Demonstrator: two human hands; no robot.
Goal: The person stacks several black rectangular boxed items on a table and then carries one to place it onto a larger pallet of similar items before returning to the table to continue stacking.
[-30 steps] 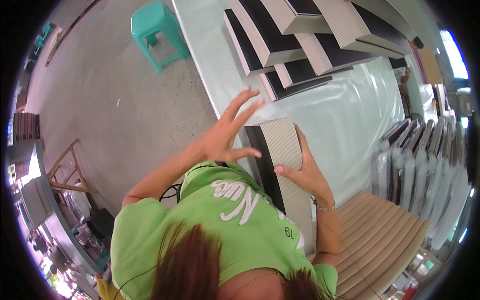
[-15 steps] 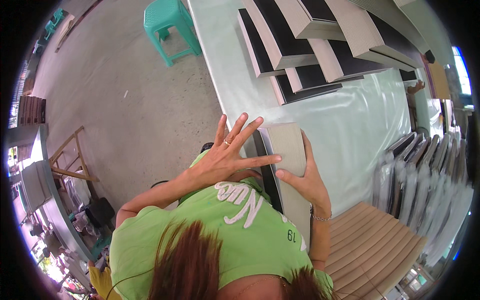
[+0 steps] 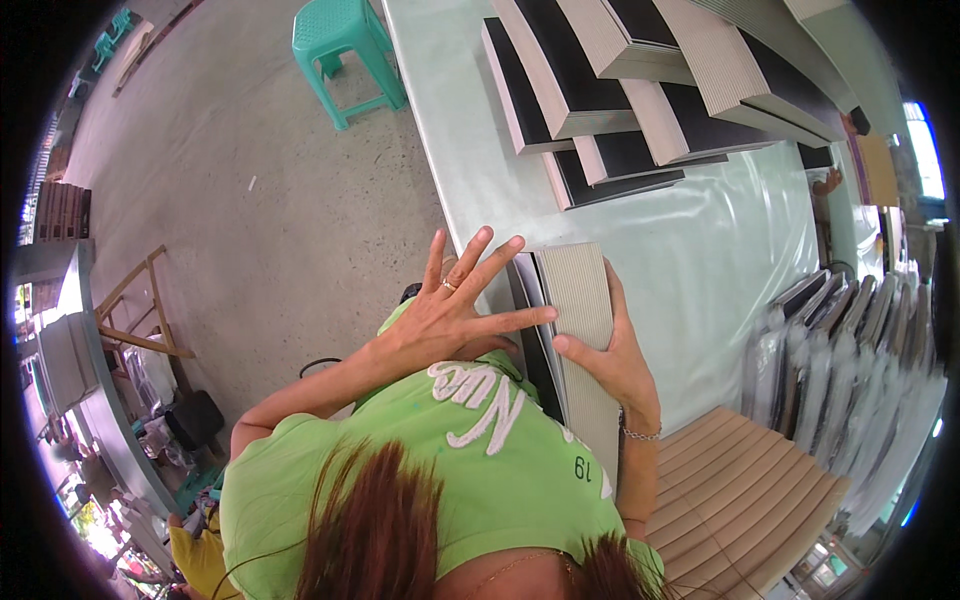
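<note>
My left hand lies flat with all five fingers spread against one upright stack of grey boards, and my right hand grips its other side; the stack stands on the plastic-covered table before my chest. Farther on the table lie about five similar stacks; one green plastic stool stands on the floor.

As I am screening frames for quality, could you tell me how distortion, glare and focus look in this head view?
Head view: fisheye bends the table edge; soft sheen on its plastic cover, blown-out window at right; left hand, right hand and stack of boards fairly sharp.
</note>
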